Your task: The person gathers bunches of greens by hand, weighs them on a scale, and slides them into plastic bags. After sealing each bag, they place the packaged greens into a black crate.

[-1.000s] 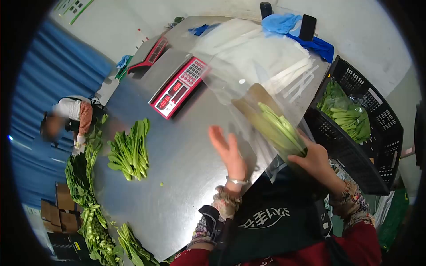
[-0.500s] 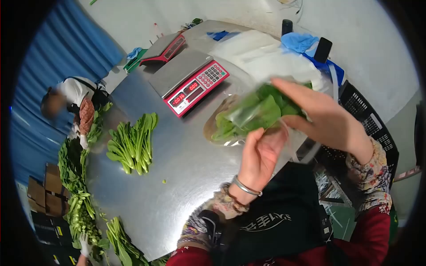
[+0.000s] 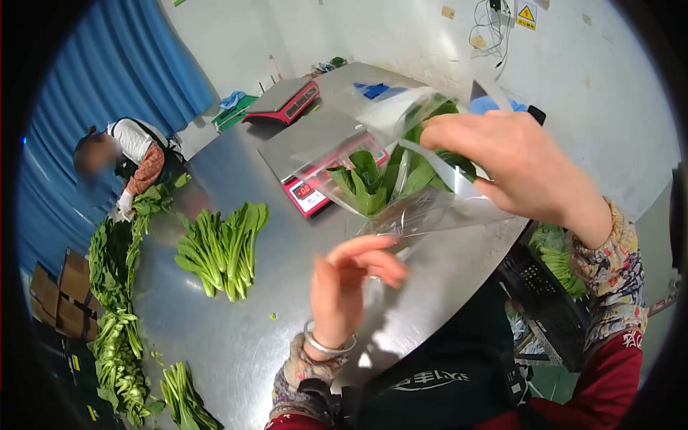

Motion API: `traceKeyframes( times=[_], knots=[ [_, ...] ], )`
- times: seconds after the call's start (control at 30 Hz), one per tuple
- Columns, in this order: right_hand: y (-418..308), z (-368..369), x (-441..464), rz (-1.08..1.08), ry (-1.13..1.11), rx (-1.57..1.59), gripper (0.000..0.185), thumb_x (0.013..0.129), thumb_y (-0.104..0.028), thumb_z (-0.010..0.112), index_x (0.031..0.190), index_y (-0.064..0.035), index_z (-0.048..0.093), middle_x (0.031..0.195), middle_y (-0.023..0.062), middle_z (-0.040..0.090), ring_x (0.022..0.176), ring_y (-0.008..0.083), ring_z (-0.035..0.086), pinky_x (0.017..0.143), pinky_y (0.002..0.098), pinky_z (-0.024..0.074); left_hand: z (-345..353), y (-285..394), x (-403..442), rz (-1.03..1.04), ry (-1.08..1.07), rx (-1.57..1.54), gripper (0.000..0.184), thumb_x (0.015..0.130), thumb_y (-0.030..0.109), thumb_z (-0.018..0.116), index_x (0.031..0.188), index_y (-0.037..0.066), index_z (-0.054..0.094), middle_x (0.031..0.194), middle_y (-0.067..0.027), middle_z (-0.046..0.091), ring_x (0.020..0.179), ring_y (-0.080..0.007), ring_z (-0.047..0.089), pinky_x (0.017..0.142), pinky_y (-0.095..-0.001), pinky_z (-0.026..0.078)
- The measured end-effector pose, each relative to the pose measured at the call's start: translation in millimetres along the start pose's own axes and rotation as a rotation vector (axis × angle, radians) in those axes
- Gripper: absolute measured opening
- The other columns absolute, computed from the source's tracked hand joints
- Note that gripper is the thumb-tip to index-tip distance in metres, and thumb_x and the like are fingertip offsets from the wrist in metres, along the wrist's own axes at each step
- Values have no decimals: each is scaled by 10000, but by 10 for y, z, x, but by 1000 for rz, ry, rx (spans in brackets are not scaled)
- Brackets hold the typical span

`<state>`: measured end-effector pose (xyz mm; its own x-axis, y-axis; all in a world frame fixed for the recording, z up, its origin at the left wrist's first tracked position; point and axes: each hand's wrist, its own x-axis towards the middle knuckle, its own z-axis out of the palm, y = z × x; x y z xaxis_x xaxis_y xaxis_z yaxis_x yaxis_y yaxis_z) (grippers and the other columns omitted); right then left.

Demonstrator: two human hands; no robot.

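Observation:
My right hand (image 3: 509, 165) grips a clear plastic bag (image 3: 412, 215) with leafy greens (image 3: 369, 186) inside, raised over the metal table. The bag lies tilted, its leaves spread toward the scale. Below the bag, my left hand (image 3: 347, 290) has its fingers apart and loosely bent, slightly blurred, with nothing in it. Partly hidden behind the bag is a red-framed digital scale (image 3: 307, 197). A loose bunch of greens (image 3: 226, 251) rests on the table to the left of my left hand.
A second scale (image 3: 283, 104) stands farther back. Greens are piled along the left edge (image 3: 115, 322), where a co-worker (image 3: 143, 158) bends over them. Another bunch (image 3: 186, 398) lies at the near edge. A black crate (image 3: 527, 276) with greens stands at right.
My left hand has come away from the bag and moved down and left. My right hand still holds the bag, now turned with the leaves toward the scale. The view has shifted.

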<state>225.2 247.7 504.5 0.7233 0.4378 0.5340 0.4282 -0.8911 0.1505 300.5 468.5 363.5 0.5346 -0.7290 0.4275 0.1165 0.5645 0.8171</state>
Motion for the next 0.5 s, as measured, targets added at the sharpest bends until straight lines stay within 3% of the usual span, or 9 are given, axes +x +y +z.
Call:
traceKeyframes(
  times=[0.03,0.07,0.17,0.23,0.33,0.4,0.47,0.5],
  knots=[
    [-1,-9,19,10,-9,-3,309,685,-18,579,989,-48,537,839,117,619,692,332,581,581,415,447,-81,-153,-124,289,357,501,561,864,406,561,1187,-51,507,908,-146,636,835,-201,597,835,-322,442],
    [37,7,28,5,-28,-33,283,690,-25,580,968,-50,536,786,119,604,672,333,578,571,415,443,-149,-292,-103,505,553,926,520,723,192,706,1155,-34,525,945,-128,638,854,-210,601,823,-332,451],
    [238,212,101,-49,-9,-48,180,713,-58,585,885,-60,534,581,127,523,591,342,562,516,418,425,-134,-639,150,265,613,807,493,732,143,738,1142,-31,527,988,-117,639,914,-197,600,822,-333,462],
    [228,184,169,-52,-7,-115,166,727,-75,595,886,-64,549,594,134,533,590,343,561,502,418,419,-267,-705,290,-24,438,648,477,764,122,725,1163,-36,517,1004,-116,640,967,-192,598,844,-328,461],
    [203,-129,258,7,21,-108,180,741,-135,692,888,-61,619,688,109,603,611,306,578,551,373,443,-65,-308,422,96,400,481,475,796,107,705,1197,-47,505,1000,-109,645,994,-168,597,873,-309,454],
    [119,-374,323,37,106,57,260,739,-180,715,949,-55,627,789,115,628,705,280,611,628,362,472,-34,-222,407,206,355,547,583,783,88,716,1273,-49,430,1120,-116,598,1058,-182,565,922,-308,434],
    [178,-355,382,-84,54,119,278,744,-190,715,960,-41,623,845,121,623,770,272,613,667,364,476,-83,-368,404,321,360,538,632,780,78,718,1303,-47,387,1182,-121,563,1084,-186,547,937,-306,426],
    [218,-294,404,-142,29,150,288,746,-195,715,965,-34,621,873,124,620,802,268,614,686,364,478,-122,-458,386,254,341,468,706,773,63,723,1345,-37,322,1249,-123,505,1115,-188,520,952,-304,419]
  ],
)
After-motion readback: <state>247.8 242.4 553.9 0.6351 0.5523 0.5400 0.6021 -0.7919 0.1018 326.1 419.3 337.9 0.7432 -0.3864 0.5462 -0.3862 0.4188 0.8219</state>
